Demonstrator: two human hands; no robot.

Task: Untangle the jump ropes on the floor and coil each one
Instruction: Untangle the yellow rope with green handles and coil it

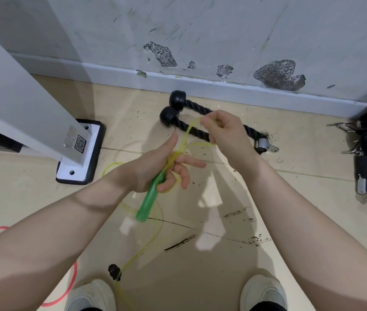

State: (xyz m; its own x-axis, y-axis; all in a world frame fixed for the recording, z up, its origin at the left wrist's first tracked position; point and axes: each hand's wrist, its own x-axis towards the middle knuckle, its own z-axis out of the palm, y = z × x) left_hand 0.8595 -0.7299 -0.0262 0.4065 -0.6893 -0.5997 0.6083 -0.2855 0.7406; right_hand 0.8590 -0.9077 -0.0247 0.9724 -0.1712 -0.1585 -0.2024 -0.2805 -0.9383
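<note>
Underfoot on floor (200,277): red rope (71,281) arc, slack yellow rope (153,236). Mid-air: left hand (160,169) gripping green handle (147,203) plus gathered yellow loops. Beyond: right hand (225,133) pinching yellow strand. Farthest: black battle rope (191,129) near wall.

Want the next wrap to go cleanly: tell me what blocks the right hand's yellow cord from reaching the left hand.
Nothing visible does. The yellow cord runs free through the air from the right hand to the left hand, which grips the green handle.
</note>
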